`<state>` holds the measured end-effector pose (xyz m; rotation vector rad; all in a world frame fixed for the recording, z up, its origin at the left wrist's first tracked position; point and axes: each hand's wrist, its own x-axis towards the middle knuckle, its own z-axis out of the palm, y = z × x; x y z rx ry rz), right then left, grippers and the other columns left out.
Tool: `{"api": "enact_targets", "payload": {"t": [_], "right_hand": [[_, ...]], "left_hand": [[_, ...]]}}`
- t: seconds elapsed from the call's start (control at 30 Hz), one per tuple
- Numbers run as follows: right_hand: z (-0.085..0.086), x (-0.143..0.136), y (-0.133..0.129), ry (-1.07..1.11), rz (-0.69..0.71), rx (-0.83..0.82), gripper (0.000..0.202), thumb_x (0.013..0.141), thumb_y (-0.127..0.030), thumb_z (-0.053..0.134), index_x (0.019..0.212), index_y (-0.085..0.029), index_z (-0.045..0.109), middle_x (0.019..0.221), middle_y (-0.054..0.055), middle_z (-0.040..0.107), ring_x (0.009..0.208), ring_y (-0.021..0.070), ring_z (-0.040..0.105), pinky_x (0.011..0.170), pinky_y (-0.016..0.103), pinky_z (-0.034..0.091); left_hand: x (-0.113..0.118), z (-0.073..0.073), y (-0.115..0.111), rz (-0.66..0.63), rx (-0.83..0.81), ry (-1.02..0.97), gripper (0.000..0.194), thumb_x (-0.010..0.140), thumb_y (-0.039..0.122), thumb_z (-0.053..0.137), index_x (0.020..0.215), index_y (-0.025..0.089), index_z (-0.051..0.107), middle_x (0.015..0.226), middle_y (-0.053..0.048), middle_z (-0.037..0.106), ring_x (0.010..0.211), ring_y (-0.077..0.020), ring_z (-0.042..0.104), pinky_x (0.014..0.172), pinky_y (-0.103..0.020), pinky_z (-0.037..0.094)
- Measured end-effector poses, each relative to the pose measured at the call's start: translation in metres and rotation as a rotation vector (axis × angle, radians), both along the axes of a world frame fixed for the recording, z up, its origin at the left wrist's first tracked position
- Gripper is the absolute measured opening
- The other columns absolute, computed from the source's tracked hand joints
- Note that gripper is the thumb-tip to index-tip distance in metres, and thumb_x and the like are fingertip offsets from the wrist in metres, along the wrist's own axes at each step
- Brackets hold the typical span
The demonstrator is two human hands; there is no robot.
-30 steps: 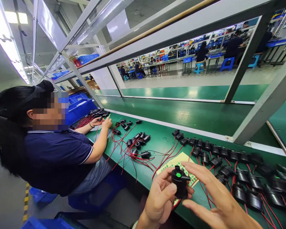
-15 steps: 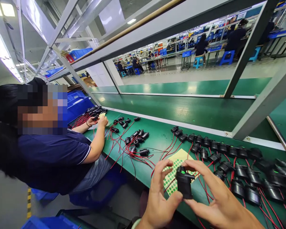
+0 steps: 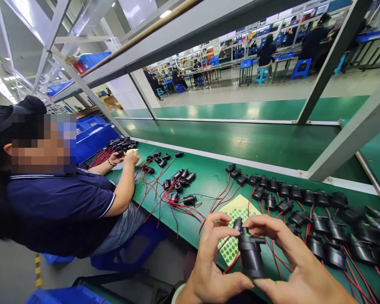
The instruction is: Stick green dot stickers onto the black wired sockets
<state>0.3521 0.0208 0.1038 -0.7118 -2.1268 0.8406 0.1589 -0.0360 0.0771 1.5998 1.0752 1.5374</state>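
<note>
Between both hands I hold a small black pump [image 3: 252,257] above the front edge of the bench. It has a round body, a side spout and a top port, with a bit of green on its top. My left hand [image 3: 210,261] has its thumb at the pump's base and its fingers by the top port. My right hand [image 3: 291,257] curls over the top from the other side, its thumb low on the body. Behind the pump lies a pale yellow sheet of green round stickers [image 3: 232,245], partly covered by my hands.
Rows of black pumps with red wires [image 3: 310,198] fill the bench on the right. A looser pile of pumps [image 3: 180,181] lies at centre left. A co-worker [image 3: 60,211] sits at left, hands on a pump and a paper. A metal post [image 3: 345,139] rises at right.
The pump in my hands has turned and come slightly lower and to the right, showing more of its body and its top port. Both hands keep hold of it.
</note>
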Motion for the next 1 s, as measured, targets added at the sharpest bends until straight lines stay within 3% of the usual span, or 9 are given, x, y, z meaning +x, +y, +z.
{"api": "enact_targets", "payload": {"t": [0.23,0.4,0.53,0.7,0.83,0.93,1.0], "right_hand": [[0.003,-0.004,0.003,-0.068,0.016,0.095,0.078,0.07,-0.017,0.073,0.139,-0.027,0.036,0.125,0.005,0.063,0.11,0.0202,0.067,0.092,0.021,0.056],[0.008,-0.004,0.002,-0.031,0.04,0.163,0.077,0.072,-0.02,0.077,0.138,-0.024,0.038,0.123,0.006,0.064,0.107,0.0208,0.068,0.096,0.023,0.054],[0.01,-0.005,0.003,0.003,0.055,0.147,0.07,0.075,-0.021,0.076,0.136,-0.022,0.042,0.121,0.009,0.066,0.104,0.0241,0.07,0.093,0.027,0.058],[0.009,-0.009,0.009,0.019,0.016,0.194,0.067,0.074,-0.016,0.073,0.134,-0.022,0.043,0.118,0.007,0.067,0.103,0.0202,0.07,0.091,0.021,0.057],[0.004,-0.001,0.02,0.022,-0.059,0.224,0.061,0.079,-0.015,0.06,0.136,-0.022,0.041,0.123,0.007,0.064,0.105,0.0176,0.07,0.094,0.019,0.055],[-0.003,0.015,0.034,-0.035,-0.156,0.229,0.06,0.083,-0.02,0.059,0.139,-0.024,0.04,0.129,0.007,0.06,0.112,0.0186,0.066,0.097,0.021,0.053],[-0.006,0.023,0.047,-0.063,-0.238,0.203,0.06,0.086,-0.026,0.06,0.142,-0.025,0.037,0.131,0.007,0.058,0.113,0.019,0.065,0.096,0.021,0.054]], "left_hand": [[-0.002,0.008,0.003,-0.019,0.04,0.069,0.061,0.072,0.06,0.075,0.124,0.031,0.063,0.12,-0.011,0.048,0.114,-0.0312,0.048,0.102,-0.046,0.039],[-0.007,0.004,0.006,-0.031,0.072,0.096,0.069,0.061,0.063,0.08,0.122,0.033,0.066,0.115,-0.01,0.052,0.105,-0.0297,0.053,0.094,-0.044,0.046],[-0.008,0.0,0.007,0.076,0.237,0.21,0.073,0.059,0.063,0.081,0.125,0.037,0.065,0.108,-0.008,0.054,0.098,-0.0269,0.055,0.091,-0.042,0.046],[-0.009,-0.006,0.009,0.25,0.403,0.25,0.054,0.075,0.064,0.068,0.118,0.032,0.068,0.11,-0.008,0.055,0.099,-0.0251,0.055,0.092,-0.041,0.046],[-0.028,-0.024,0.01,0.363,0.393,0.286,0.042,0.089,0.053,0.06,0.117,0.022,0.066,0.113,-0.011,0.057,0.102,-0.0248,0.057,0.087,-0.037,0.052],[-0.048,-0.051,0.01,0.447,0.307,0.411,0.026,0.094,0.039,0.057,0.11,0.022,0.068,0.109,-0.009,0.06,0.097,-0.0217,0.061,0.081,-0.032,0.054],[-0.057,-0.072,0.009,0.569,0.277,0.448,0.021,0.095,0.036,0.055,0.102,0.022,0.069,0.105,-0.008,0.062,0.092,-0.0208,0.062,0.077,-0.031,0.054]]}}
